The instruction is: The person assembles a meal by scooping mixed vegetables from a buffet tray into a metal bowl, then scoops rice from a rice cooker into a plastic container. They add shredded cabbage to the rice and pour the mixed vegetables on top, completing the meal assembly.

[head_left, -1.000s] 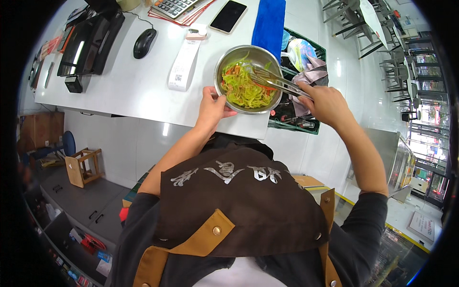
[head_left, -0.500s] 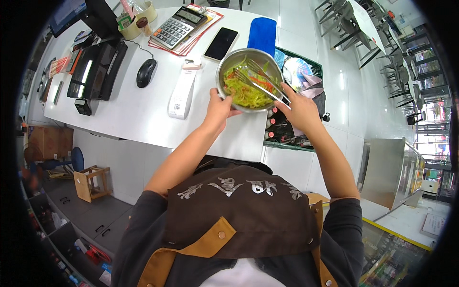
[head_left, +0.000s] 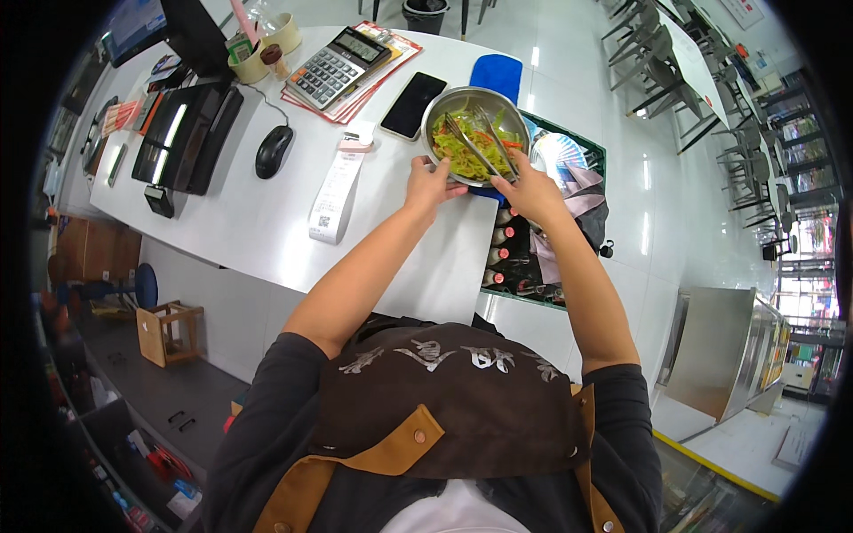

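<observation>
Left fingers (head_left: 442,168) grip the steel bowl (head_left: 462,99) — silver writing (head_left: 426,354) crosses the brown apron (head_left: 498,426).

- On the head feed I see a steel bowl (head_left: 515,108) of shredded green and orange food (head_left: 460,149), tilted slightly, at the right edge of a white table (head_left: 391,253).
- I have the left hand (head_left: 431,184) gripping the bowl's lower-left rim.
- I have the right hand (head_left: 535,191) holding metal tongs (head_left: 475,148), their 2 arms spread in the food; whether it touches the rim I can't tell.
- Left of the bowl I find a black phone (head_left: 413,105), a calculator (head_left: 338,69), a white receipt (head_left: 336,200) and a black mouse (head_left: 274,152).
- Beyond the table's right edge I get a green crate (head_left: 562,126) holding red-capped bottles (head_left: 499,255).
</observation>
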Available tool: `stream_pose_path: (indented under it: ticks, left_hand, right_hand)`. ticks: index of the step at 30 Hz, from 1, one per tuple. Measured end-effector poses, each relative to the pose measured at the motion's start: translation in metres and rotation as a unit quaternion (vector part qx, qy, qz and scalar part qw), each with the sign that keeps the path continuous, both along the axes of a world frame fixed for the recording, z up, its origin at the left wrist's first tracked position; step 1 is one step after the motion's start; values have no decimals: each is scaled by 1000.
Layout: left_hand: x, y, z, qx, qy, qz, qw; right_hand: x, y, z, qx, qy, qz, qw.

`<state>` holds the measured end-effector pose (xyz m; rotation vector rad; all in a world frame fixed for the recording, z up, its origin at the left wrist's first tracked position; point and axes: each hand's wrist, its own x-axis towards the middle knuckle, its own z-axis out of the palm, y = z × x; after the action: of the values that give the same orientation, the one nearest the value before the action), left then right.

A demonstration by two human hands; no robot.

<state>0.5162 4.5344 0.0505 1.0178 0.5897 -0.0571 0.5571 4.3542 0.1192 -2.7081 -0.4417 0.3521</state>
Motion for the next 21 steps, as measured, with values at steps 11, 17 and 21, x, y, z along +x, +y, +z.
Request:
stream_pose_path:
  ticks: [11, 17, 21]
  left_hand:
    - [-117, 100, 30, 741, -41, 141, 655]
    - [-223, 133, -1, 601, 149, 121, 776]
    - [-303, 117, -29, 560, 233, 20, 795]
  right_hand:
    - [-48, -6, 38, 239, -238, 27, 941]
    - [-111, 54, 16, 359, -23, 207, 910]
    - [-151, 104, -7, 355, 164, 261, 883]
